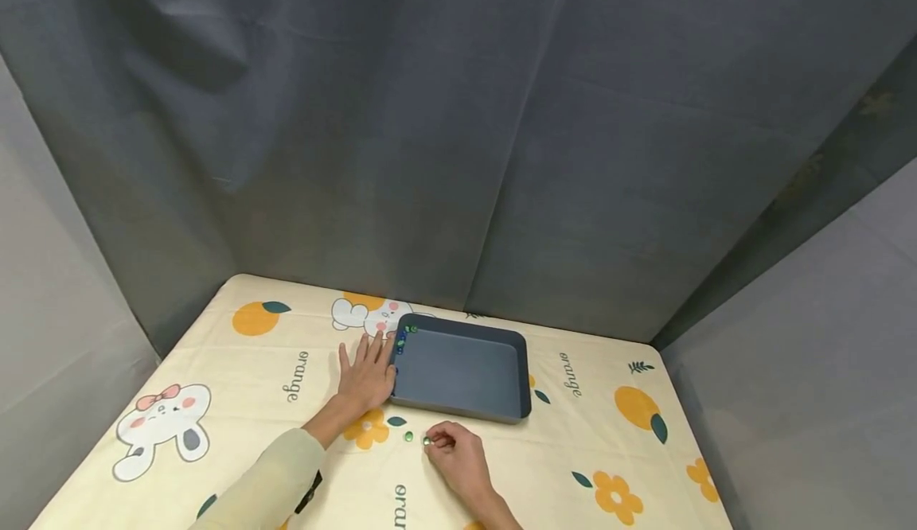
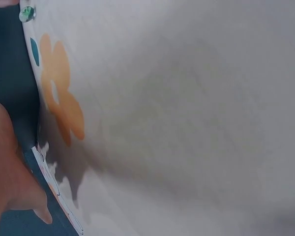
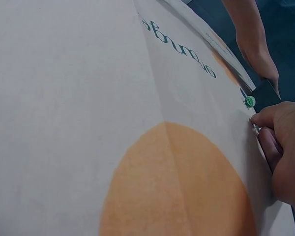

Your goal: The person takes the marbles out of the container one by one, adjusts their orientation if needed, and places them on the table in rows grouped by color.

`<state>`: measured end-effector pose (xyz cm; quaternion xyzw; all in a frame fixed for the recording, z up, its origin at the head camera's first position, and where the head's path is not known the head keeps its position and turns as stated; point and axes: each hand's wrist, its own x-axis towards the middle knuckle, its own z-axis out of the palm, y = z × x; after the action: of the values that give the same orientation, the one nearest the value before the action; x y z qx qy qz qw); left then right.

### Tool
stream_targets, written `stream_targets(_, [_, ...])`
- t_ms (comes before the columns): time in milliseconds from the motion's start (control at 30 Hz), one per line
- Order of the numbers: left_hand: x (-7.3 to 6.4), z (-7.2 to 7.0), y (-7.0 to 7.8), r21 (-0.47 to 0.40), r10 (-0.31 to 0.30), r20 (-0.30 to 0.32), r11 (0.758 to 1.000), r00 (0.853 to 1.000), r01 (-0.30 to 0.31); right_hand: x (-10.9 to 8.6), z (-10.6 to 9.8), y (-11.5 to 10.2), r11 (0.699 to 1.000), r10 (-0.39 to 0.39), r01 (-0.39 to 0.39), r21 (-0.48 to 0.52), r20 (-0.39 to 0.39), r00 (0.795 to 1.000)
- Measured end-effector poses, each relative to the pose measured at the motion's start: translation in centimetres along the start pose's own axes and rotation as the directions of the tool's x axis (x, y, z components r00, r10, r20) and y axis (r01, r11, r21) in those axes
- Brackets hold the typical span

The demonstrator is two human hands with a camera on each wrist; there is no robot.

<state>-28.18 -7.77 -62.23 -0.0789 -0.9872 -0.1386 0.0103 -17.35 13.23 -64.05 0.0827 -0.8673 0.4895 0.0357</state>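
In the head view a dark grey baking tray (image 1: 466, 367) lies on the patterned tablecloth. My left hand (image 1: 367, 379) rests against its left edge with the fingers spread. Along the tray's inner left side several small blue and green glass marbles (image 1: 401, 344) sit in a line, partly hidden by that hand. Just in front of the tray, my right hand (image 1: 458, 454) pinches a green marble (image 1: 427, 441) between thumb and forefinger, low over the cloth. Another green marble (image 1: 409, 436) lies on the cloth to its left; the right wrist view shows this marble (image 3: 250, 102) beyond the fingertips.
A cream tablecloth (image 1: 573, 450) printed with oranges, flowers and rabbits covers the table. Dark grey curtain (image 1: 430, 156) hangs right behind the table's far edge, and pale panels (image 1: 824, 299) stand at both sides.
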Motion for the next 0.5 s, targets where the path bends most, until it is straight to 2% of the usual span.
stream_targets(300, [0.0,-0.2,-0.1,0.029,0.002,-0.008,1.000,1.000,-0.001,0.4,-0.4,-0.4,0.998,0.007,-0.009,0.066,0.027,1.000])
stream_targets(500, [0.0,0.0,0.0,0.027,0.005,-0.003,1.000,1.000,-0.005,1.3,-1.6,-1.6,0.992,0.005,-0.009,0.126,0.032,0.999])
